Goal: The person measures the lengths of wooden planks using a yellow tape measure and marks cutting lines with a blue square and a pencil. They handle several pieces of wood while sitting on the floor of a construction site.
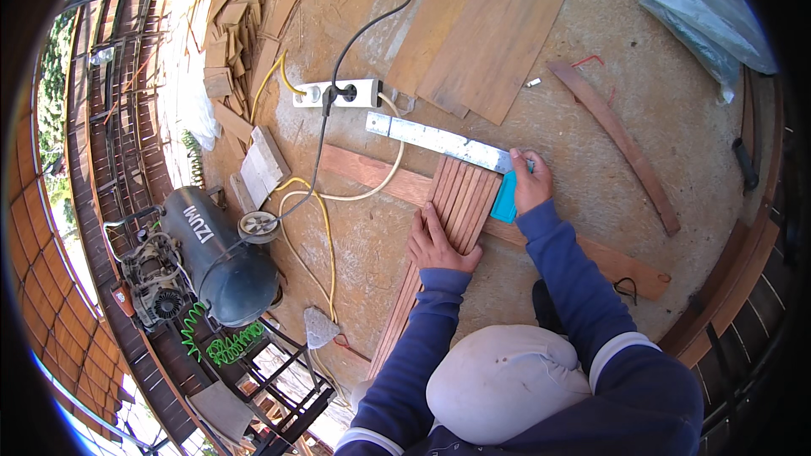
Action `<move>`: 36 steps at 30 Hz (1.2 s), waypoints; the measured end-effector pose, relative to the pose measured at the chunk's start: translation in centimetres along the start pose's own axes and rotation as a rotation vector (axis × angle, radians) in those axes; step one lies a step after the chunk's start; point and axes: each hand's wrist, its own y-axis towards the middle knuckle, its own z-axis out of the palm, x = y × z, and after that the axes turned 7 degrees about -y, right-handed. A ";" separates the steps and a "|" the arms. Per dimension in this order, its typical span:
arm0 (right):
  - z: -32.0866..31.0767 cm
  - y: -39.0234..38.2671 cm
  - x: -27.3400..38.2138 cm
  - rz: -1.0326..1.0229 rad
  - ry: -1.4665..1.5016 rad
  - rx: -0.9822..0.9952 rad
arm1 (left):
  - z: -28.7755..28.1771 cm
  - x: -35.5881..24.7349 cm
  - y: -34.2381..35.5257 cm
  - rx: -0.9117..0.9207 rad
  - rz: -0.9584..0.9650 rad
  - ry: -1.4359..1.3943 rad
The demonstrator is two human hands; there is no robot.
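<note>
Several narrow wooden strips (467, 196) lie side by side as a bundle across a longer reddish board (367, 171). My left hand (441, 241) grips the bundle partway along, thumb at its right side and fingers over the top. My right hand (530, 181) holds a square with a teal handle (504, 201) at the bundle's right side, thumb near the blade's end. The square's metal blade (435, 139) reaches leftward along the far ends of the strips.
A power strip (363, 93) with cords, wide planks (490, 25) and piled scraps (228, 42) are ahead. A compressor (220, 262) with a green hose stands left, beside a black metal frame (291, 388). A curved strip (617, 143) and plastic sheeting (693, 8) lie right.
</note>
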 end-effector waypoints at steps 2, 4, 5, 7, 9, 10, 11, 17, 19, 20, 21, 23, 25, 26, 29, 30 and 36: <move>0.0 0.1 0.0 0.009 0.010 0.017 | 0.0 0.0 0.0 -0.002 -0.004 0.003; -0.2 0.1 0.0 0.002 -0.003 0.034 | 0.0 0.0 0.0 0.004 -0.006 0.000; -0.3 0.2 0.0 -0.001 -0.010 0.043 | 0.0 0.0 0.0 0.007 -0.007 -0.002; -0.3 0.2 -0.1 -0.040 -0.063 0.023 | -0.1 0.0 0.0 0.010 -0.006 0.004; -0.4 0.1 0.1 -0.055 -0.102 0.021 | -0.1 -0.1 0.0 0.013 -0.006 0.008; -0.5 0.0 0.3 -0.051 -0.113 0.029 | 0.0 0.0 0.0 0.014 -0.007 0.009; -0.5 0.0 0.5 -0.048 -0.125 0.036 | 0.0 0.0 0.0 0.016 -0.008 0.010; -0.5 -0.2 0.8 -0.042 -0.126 0.042 | -0.1 -0.2 0.1 0.021 -0.004 0.035; -0.5 0.1 0.3 -0.081 -0.126 0.031 | -0.2 -0.2 0.1 0.023 0.004 0.052; -0.6 0.2 0.1 -0.100 -0.126 0.026 | -0.1 -0.3 0.1 0.023 0.009 0.061; -0.5 0.1 0.2 -0.099 -0.127 0.030 | -0.1 -0.2 0.1 0.024 0.005 0.059; -0.5 0.0 0.4 -0.097 -0.131 0.036 | 0.0 -0.1 0.1 0.027 -0.002 0.054; -0.5 0.1 0.2 -0.099 -0.114 0.039 | 0.0 -0.2 0.1 0.027 0.001 0.062; -0.5 0.1 0.1 -0.100 -0.105 0.040 | 0.0 -0.2 0.1 0.027 0.002 0.065; -0.6 0.1 0.0 -0.096 -0.179 0.074 | 0.0 0.0 0.1 0.007 0.005 0.046; -0.7 0.1 0.0 -0.093 -0.178 0.072 | 0.0 -0.1 0.1 0.015 0.005 0.052; -0.8 0.1 0.1 -0.104 -0.175 0.071 | 0.1 -0.2 0.2 0.009 0.010 0.030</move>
